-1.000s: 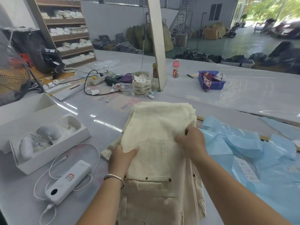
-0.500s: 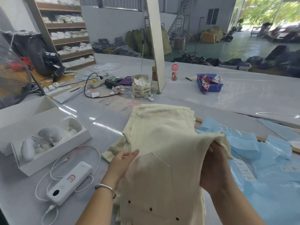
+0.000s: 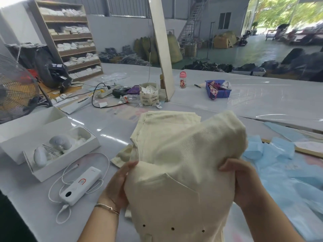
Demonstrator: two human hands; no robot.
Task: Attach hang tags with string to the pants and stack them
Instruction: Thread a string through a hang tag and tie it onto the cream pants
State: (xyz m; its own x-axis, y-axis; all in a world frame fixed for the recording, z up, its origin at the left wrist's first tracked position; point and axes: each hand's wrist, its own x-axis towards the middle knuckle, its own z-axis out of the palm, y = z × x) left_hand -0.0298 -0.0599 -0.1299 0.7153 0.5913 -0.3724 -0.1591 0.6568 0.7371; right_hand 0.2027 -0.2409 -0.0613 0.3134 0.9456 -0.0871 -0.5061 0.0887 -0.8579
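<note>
A pair of cream pants (image 3: 181, 173) is raised off the white table (image 3: 111, 126) in front of me, back pocket and dark rivets facing the camera. My left hand (image 3: 118, 184) grips its left edge and my right hand (image 3: 243, 179) grips its right edge, fingers curled over the cloth. The pants' far fold bulges up near my right hand. Under it lies more folded cream cloth (image 3: 171, 117). A small carton of hang tags (image 3: 149, 94) stands near the leaning board.
A white power bank (image 3: 80, 187) with cable and an open white box (image 3: 57, 151) lie at the left. Blue plastic bags (image 3: 283, 165) cover the table at the right. A leaning board (image 3: 161, 49), bottle (image 3: 182, 79), blue basket (image 3: 217, 89) and fan (image 3: 15, 88) stand farther back.
Both hands lifted the top pants off the pile toward me. My right hand swung the far end up and over; my left hand moved from flat on the cloth to gripping its edge.
</note>
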